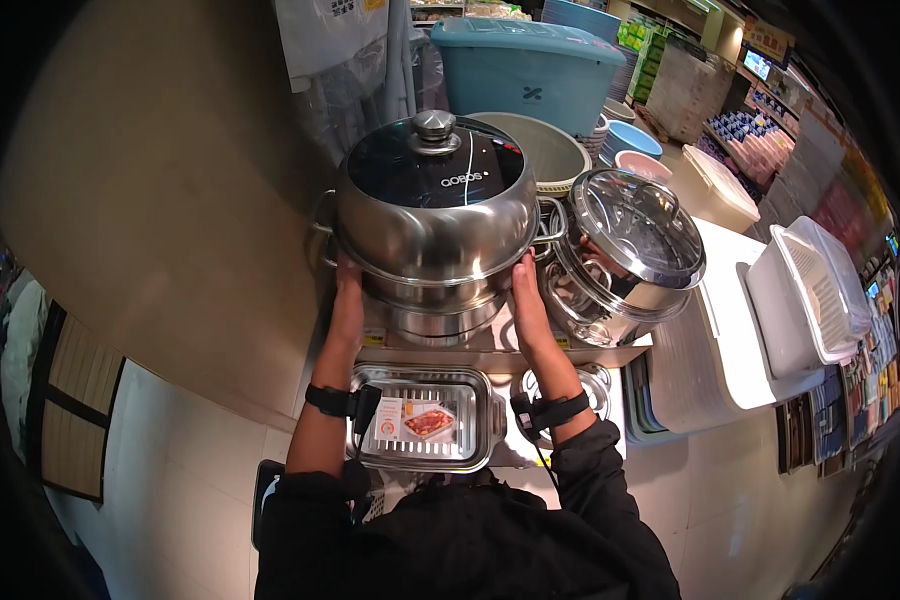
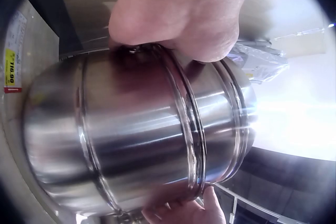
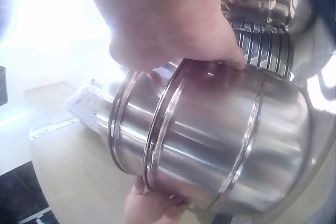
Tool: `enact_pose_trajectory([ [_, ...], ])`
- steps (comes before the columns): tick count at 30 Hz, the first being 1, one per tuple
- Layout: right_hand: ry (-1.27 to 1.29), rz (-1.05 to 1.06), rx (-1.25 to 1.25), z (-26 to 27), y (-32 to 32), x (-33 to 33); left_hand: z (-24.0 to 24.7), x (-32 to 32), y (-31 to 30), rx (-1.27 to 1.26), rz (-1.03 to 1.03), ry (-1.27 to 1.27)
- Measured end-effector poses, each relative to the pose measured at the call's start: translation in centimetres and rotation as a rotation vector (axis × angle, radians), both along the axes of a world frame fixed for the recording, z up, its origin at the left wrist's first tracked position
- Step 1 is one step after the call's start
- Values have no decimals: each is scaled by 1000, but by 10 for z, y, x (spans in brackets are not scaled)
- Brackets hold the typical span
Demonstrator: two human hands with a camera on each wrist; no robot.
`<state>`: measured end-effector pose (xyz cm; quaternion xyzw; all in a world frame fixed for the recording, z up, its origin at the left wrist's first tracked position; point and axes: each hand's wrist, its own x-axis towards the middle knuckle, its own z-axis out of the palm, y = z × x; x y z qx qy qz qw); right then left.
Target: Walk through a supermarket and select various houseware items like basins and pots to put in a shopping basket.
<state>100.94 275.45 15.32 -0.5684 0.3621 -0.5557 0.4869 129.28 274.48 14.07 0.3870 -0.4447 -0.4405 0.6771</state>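
Note:
A tall stainless-steel steamer pot with stacked tiers is in front of me, topped by a dark glass lid with a round metal knob. My left hand grips its left side below the loop handle. On the opposite side my right hand holds it at about the same height. Both wrist views show the ringed steel wall close up, with the palms against it. In the left wrist view, the right hand appears at the far side, its fingers at a rim. The pot's body hides most of the fingertips in the head view.
A second steel pot with a glass lid stands close on the right. Below the forearms lies a rectangular steel tray with a printed card. A wall rises on the left; a blue storage bin and a beige tub are behind.

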Motion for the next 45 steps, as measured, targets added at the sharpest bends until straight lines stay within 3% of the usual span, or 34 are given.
enact_pose_trajectory([
  [3, 21, 20, -8, 4, 7, -9, 2, 4, 11, 6, -47, -5],
  [8, 139, -6, -44, -6, 65, -10, 0, 8, 93, 38, -96, -416],
  [12, 125, 90, 55, -19, 123, -5, -41, 30, 156, 162, -203, -300],
  [17, 178, 268, 126, -56, 167, 20, -81, 39, 254, 423, -42, -375],
  [20, 243, 495, 160, -69, 185, 49, -76, 37, 324, 619, 136, -335],
  [22, 248, 702, 201, -71, 202, 72, -100, 38, 369, 658, 293, -351],
  [25, 384, 962, 159, -87, 230, 95, -135, 32, 430, 712, 653, -625],
  [29, 602, 1186, 49, -111, 273, 103, -177, 1, 510, 1004, 786, -799],
  [30, 594, 1209, 54, -121, 283, 103, -188, -1, 527, 1065, 691, -726],
  [32, 708, 1199, -260, -155, 298, 104, -168, -18, 548, 1200, 517, -543],
  [38, 848, 1154, -434, -192, 312, 129, -210, -37, 589, 1049, 707, -676],
  [43, 961, 1084, -567, -207, 320, 166, -217, -24, 584, 1093, 688, -636],
  [45, 1039, 1010, -643, -211, 323, 181, -211, -17, 581, 1174, 610, -739],
])
